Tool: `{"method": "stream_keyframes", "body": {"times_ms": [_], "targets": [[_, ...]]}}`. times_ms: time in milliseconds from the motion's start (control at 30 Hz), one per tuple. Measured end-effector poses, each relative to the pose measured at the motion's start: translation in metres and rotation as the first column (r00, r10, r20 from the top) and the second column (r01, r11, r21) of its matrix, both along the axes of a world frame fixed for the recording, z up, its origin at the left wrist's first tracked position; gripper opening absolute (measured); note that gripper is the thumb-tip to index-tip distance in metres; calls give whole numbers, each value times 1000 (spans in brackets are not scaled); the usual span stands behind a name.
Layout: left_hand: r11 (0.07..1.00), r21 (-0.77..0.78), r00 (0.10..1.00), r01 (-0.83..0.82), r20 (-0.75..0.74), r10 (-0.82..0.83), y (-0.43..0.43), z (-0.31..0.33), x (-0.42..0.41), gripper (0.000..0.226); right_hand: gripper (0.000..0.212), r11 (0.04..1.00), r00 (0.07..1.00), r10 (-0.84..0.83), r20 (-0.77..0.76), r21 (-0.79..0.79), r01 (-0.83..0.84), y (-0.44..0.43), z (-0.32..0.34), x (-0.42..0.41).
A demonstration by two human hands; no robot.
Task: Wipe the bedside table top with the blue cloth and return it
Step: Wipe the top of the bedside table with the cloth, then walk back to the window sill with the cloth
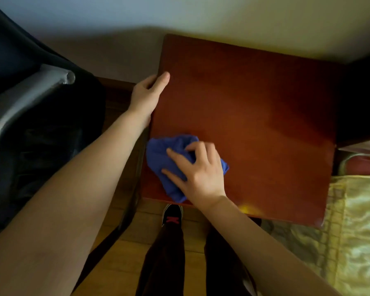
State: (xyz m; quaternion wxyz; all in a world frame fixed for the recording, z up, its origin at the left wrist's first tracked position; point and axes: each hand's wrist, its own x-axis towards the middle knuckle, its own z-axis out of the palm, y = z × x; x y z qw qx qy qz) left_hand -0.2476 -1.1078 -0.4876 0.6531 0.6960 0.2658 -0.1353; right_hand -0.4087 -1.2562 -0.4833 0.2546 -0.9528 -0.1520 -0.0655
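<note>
The bedside table top is a bare reddish-brown wooden square seen from above. A crumpled blue cloth lies on its near left corner. My right hand presses down on the cloth, fingers spread over it and gripping its folds. My left hand rests along the table's left edge, thumb on the top and the fingers curled over the side.
A dark chair with a grey metal frame stands close on the left. A bed with a shiny yellow-green cover adjoins the table on the right. My legs and a black shoe stand on the wooden floor below the table's front edge.
</note>
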Motion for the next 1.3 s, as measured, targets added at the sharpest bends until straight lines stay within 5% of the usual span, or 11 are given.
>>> {"method": "stream_keyframes", "body": {"times_ms": [100,233,300,433,533,600,700,800,967,1100,1300], "targets": [[1000,-16,999,12,-44,-13,2,1,-1,31,39,1000,1000,2,-8,-7,-2,-43,-1,-25],[999,7,998,38,-51,-37,0,3,-4,24,36,944,946,-324,29,-62,325,-110,-3,-35],[999,30,998,38,-52,-37,2,5,-5,24,35,835,837,-546,30,-58,547,-134,-4,-36],[991,124,996,49,-76,-40,5,11,-21,24,39,471,472,-876,-102,38,881,-138,2,-40],[880,457,992,128,-71,-107,8,24,-50,35,39,381,387,-896,-217,69,922,-107,12,-58],[741,644,980,189,-75,-184,8,44,-83,35,34,447,453,-780,-432,123,886,-86,32,-71],[698,655,931,289,-23,-364,-6,100,-141,33,16,529,559,-508,-656,276,803,-72,92,-87],[635,672,849,382,17,-528,-20,184,-193,34,31,611,675,-416,-609,363,704,-79,173,-93],[621,689,823,374,64,-565,-27,334,-251,38,25,798,853,-302,-425,377,471,-111,308,-104],[608,715,815,346,93,-572,-14,416,-287,47,40,844,905,-254,-341,379,379,-129,384,-115],[666,702,899,251,86,-430,1,451,-360,66,28,884,932,-148,-330,379,274,-142,411,-127]]}}
